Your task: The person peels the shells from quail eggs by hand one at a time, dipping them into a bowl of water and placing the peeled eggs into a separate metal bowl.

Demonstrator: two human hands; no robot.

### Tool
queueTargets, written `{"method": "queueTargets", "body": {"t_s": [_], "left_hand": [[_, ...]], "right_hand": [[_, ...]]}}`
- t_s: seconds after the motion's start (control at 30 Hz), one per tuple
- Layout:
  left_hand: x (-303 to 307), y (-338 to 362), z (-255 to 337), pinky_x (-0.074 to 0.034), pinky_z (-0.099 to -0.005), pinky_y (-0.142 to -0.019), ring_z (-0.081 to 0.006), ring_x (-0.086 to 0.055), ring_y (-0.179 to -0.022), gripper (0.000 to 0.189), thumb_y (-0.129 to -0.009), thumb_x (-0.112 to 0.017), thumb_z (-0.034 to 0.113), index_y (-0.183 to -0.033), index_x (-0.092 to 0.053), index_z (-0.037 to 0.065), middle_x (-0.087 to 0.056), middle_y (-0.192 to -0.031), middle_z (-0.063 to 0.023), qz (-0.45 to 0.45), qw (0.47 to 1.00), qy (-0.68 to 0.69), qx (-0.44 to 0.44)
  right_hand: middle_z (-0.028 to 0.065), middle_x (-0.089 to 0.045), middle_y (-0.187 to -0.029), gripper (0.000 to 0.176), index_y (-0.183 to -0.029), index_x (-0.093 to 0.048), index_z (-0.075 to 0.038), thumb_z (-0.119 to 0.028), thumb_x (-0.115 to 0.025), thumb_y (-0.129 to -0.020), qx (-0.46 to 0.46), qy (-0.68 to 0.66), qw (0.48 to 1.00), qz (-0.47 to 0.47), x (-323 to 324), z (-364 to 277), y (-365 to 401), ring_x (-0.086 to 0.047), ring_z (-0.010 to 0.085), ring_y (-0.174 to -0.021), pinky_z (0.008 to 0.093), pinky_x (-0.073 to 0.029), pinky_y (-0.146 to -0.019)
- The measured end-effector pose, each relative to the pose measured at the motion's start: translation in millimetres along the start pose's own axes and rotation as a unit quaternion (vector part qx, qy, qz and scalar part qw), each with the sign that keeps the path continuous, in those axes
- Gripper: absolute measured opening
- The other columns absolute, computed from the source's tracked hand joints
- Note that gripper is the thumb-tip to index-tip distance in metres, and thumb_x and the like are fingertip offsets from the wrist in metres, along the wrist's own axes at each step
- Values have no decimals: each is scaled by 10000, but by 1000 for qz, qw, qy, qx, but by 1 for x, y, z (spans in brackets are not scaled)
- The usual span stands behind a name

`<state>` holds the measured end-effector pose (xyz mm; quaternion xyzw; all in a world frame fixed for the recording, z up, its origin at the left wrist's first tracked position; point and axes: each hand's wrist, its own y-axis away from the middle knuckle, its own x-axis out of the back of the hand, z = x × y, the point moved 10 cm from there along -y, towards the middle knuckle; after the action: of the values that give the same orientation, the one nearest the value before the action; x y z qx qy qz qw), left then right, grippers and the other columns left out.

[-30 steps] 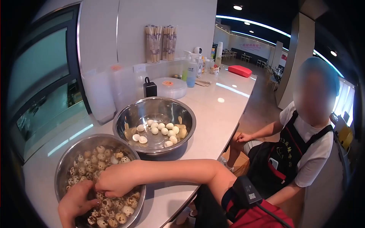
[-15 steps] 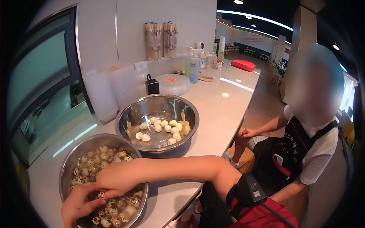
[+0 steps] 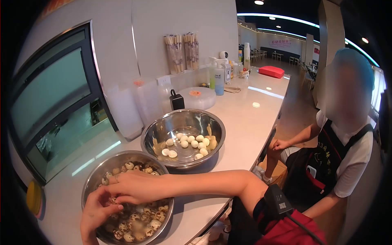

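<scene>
Speckled quail eggs (image 3: 134, 220) lie in water in the near steel bowl (image 3: 87, 179). Over that bowl my left hand (image 3: 97, 210) and my right hand (image 3: 136, 187) meet, fingers bent together. A small speckled quail egg (image 3: 113, 200) shows partly between the fingertips of both hands; most of it is covered. My right forearm reaches across the bowl's right rim. Just behind stands a second, larger steel bowl (image 3: 192, 163) with several peeled white eggs (image 3: 184, 143) on its bottom. Some tan, lumpy matter (image 3: 211, 141) lies against its side.
A person in a dark apron (image 3: 322, 159) sits to the right of the counter (image 3: 241, 134). Behind the bowls are a black box-shaped device (image 3: 177, 101), round plastic lids (image 3: 200, 98) and pump bottles (image 3: 219, 79). A red box (image 3: 271, 72) stands farther off; a yellow sponge-like thing (image 3: 34, 199) is left.
The whole view has shifted, so the bowls appear farther right. Both hands remain together over the near bowl, and the egg between them appears slightly higher in the picture.
</scene>
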<state>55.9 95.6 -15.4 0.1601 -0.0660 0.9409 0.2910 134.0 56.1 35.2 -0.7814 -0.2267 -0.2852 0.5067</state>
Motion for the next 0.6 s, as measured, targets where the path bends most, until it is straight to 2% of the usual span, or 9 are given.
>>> {"method": "queueTargets", "body": {"t_s": [0.03, 0.1, 0.23, 0.3, 0.33, 0.43, 0.6], "left_hand": [[-3, 0, 0, -443, -196, -646, -79, -551, -771, 364, -673, -679, -37, -1012, -550, -4, -604, -878, -39, -7, 1000, 14, 2], [-2, 1, -3, -444, -203, -663, -81, -554, -797, 356, -699, -665, -15, -1041, -566, -13, -609, -900, -42, -29, 999, 5, 24], [-6, 3, 10, -449, -214, -661, -92, -566, -775, 290, -719, -650, -2, -1002, -591, -29, -616, -868, -52, -27, 1000, -4, 4], [-8, 9, 12, -422, -238, -677, -124, -549, -759, 288, -765, -610, 145, -1006, -578, -10, -613, -845, -42, -13, 999, -27, 29], [-7, 10, 14, -405, -205, -669, -83, -528, -769, 267, -775, -613, 142, -1000, -585, 1, -596, -872, -4, -18, 998, -46, 27], [-6, 9, 13, -409, -209, -674, -87, -528, -769, 268, -775, -612, 138, -1003, -584, 0, -596, -865, -11, -20, 997, -69, 29], [-8, 8, 14, -412, -212, -677, -87, -528, -772, 263, -782, -611, 144, -1002, -588, 1, -595, -867, -9, -20, 997, -69, 30]], "right_hand": [[107, -523, -833, 256, -986, -532, -49, -148, -600, -759, 3, -6, 1000, -9, 1, -4, 0, -540, 312, -725, 404, -413, -605], [99, -505, -798, 201, -929, -545, -52, -146, -600, -761, -6, -16, 1000, 1, 2, -3, -1, -531, 299, -705, 403, -405, -603], [95, -500, -784, 135, -832, -536, -56, -150, -604, -761, 15, -27, 999, 45, 9, -2, 0, -520, 287, -694, 395, -399, -604], [97, -500, -776, 120, -820, -537, -52, -139, -597, -764, 24, -49, 998, 42, 9, -4, 0, -521, 285, -690, 388, -400, -607], [103, -507, -771, 112, -804, -535, -36, -116, -596, -756, 3, -93, 995, 36, 10, -1, 0, -525, 287, -691, 386, -397, -609], [114, -512, -765, 122, -788, -529, -16, -105, -601, -745, 19, -131, 990, 56, 10, 5, -2, -526, 295, -688, 393, -393, -609], [130, -515, -770, 135, -787, -519, -5, -116, -589, -757, 12, -80, 996, 45, 8, 3, 0, -523, 324, -695, 407, -390, -616]]}}
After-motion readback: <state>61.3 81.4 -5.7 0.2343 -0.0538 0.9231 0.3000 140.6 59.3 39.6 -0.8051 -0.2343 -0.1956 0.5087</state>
